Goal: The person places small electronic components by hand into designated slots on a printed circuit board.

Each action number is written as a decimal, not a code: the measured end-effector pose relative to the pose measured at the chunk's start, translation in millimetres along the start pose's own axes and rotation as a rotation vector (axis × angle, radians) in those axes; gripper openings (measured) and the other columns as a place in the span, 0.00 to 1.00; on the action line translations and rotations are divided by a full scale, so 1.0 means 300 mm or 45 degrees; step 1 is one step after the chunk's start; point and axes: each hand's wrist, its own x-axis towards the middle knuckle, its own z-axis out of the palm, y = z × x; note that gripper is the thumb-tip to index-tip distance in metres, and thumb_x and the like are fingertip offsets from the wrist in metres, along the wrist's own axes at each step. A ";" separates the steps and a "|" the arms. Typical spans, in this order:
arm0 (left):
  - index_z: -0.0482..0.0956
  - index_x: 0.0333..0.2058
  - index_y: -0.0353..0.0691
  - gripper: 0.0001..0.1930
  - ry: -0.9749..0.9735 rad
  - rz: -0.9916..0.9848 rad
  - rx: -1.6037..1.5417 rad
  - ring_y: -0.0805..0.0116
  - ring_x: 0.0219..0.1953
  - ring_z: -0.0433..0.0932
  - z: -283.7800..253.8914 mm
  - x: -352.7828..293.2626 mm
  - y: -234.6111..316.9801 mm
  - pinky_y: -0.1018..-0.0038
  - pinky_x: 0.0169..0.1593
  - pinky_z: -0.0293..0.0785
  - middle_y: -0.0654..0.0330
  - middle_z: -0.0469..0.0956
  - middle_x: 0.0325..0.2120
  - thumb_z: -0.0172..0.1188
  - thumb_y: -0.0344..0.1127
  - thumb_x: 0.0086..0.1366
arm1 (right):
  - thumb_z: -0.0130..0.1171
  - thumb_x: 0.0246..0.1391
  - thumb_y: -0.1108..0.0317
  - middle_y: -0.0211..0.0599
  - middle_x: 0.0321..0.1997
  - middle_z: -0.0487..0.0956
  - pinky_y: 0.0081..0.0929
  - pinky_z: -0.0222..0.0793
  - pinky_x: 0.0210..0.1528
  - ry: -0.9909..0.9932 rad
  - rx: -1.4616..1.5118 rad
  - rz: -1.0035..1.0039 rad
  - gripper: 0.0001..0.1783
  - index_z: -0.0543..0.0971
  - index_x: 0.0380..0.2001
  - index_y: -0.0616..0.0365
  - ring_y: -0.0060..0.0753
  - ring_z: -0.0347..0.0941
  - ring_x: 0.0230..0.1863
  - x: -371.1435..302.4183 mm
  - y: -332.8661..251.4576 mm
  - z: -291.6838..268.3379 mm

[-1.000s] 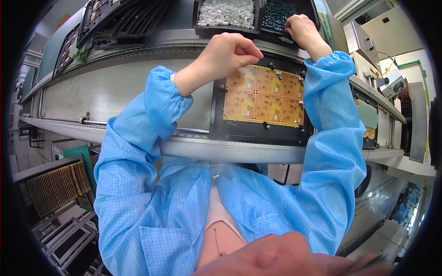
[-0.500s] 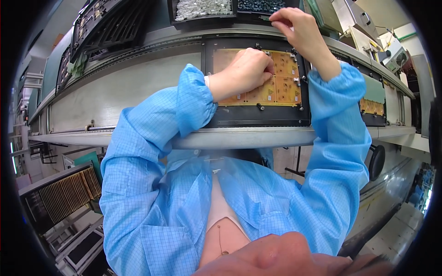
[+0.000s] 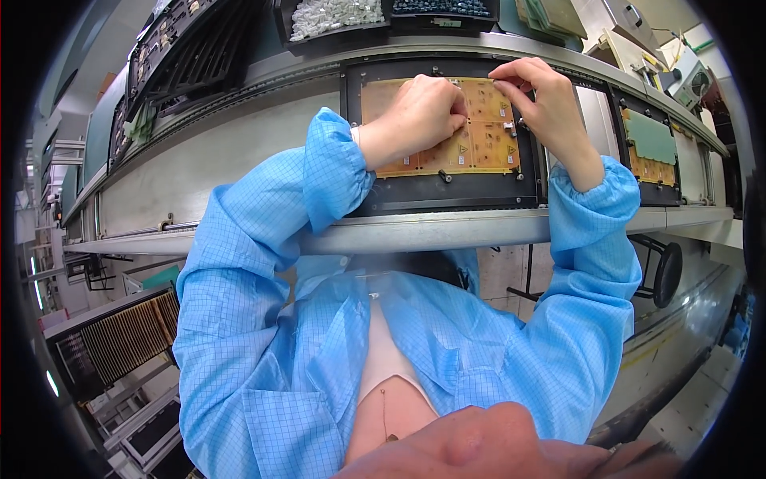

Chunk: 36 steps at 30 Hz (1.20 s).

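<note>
A yellow-orange circuit board panel (image 3: 491,142) lies in a black carrier frame (image 3: 471,191) with small black clips around its edge. Over the panel's middle, my left hand (image 3: 419,116) has its fingers curled and closed; whatever they hold, if anything, is hidden. My right hand (image 3: 546,100) is at the panel's far right corner, thumb and forefinger pinched close together. Any part between those fingertips is too small to name. Blue checked sleeves reach both wrists.
Beyond the rail stand a black bin of white parts (image 3: 339,16) and a bin of dark blue parts (image 3: 440,8). Dark slotted racks (image 3: 209,48) are at the far left. Another carrier (image 3: 661,148) with a green sheet sits right. A metal rail (image 3: 447,227) runs in front.
My right hand has come back from the dark blue parts bin to the panel's far right corner. My left hand stays closed over the panel. The view has shifted slightly.
</note>
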 end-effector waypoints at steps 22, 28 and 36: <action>0.82 0.29 0.40 0.06 0.910 0.130 0.425 0.52 0.35 0.79 -0.257 0.038 -0.206 0.61 0.41 0.76 0.56 0.79 0.29 0.63 0.35 0.58 | 0.59 0.61 0.71 0.27 0.31 0.79 0.17 0.70 0.37 -0.183 0.533 0.463 0.08 0.79 0.40 0.65 0.16 0.73 0.33 -0.150 -0.039 -0.037; 0.85 0.35 0.43 0.09 0.486 -0.122 0.506 0.51 0.40 0.81 -0.288 0.149 -0.299 0.60 0.45 0.76 0.53 0.83 0.34 0.64 0.39 0.58 | 0.57 0.62 0.67 0.27 0.31 0.78 0.16 0.67 0.39 -0.246 0.808 0.559 0.10 0.78 0.41 0.63 0.16 0.71 0.33 -0.171 -0.029 0.009; 0.82 0.24 0.32 0.11 0.418 -0.179 0.638 0.42 0.33 0.82 -0.349 0.174 -0.335 0.55 0.41 0.79 0.39 0.80 0.27 0.63 0.37 0.49 | 0.57 0.62 0.68 0.29 0.34 0.78 0.17 0.68 0.40 -0.244 1.440 0.771 0.10 0.78 0.43 0.63 0.18 0.72 0.36 -0.199 0.025 0.041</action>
